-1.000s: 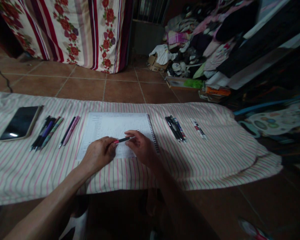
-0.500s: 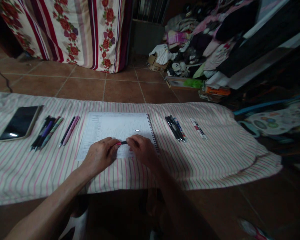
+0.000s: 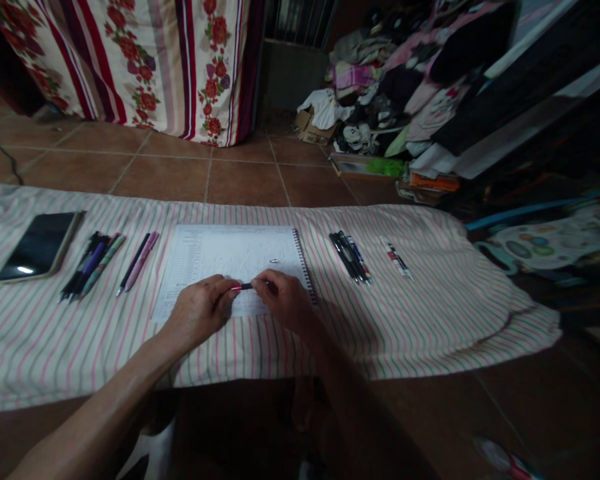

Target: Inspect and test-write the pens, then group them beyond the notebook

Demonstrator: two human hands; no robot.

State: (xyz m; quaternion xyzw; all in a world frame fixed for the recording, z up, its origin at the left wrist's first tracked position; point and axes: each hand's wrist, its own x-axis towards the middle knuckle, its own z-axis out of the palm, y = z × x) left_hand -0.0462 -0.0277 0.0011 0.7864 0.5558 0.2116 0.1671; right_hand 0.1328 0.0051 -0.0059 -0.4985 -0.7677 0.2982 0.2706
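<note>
Above a spiral notebook (image 3: 220,250), my left hand (image 3: 200,307) and my right hand (image 3: 285,300) pinch a red and black pen (image 3: 245,287) from either end. The left fingers close on its reddish end. My right fingertips are closed round the dark end, and the tip there is hidden. A small metallic pen part (image 3: 273,261) lies on the page just beyond my right hand. Printed lines and a table show on the notebook's left side, while its spiral binding runs down the right.
Left of the notebook lie a black pen and pink pen (image 3: 143,262), a bunch of several pens (image 3: 93,267) and a phone (image 3: 40,245). To the right are more pens (image 3: 351,259) and a white pen (image 3: 399,259). A striped cloth (image 3: 430,320) covers the surface.
Both hands keep their grip on the pen in almost the same place. My right fingers have shifted very slightly; the other objects lie as before.
</note>
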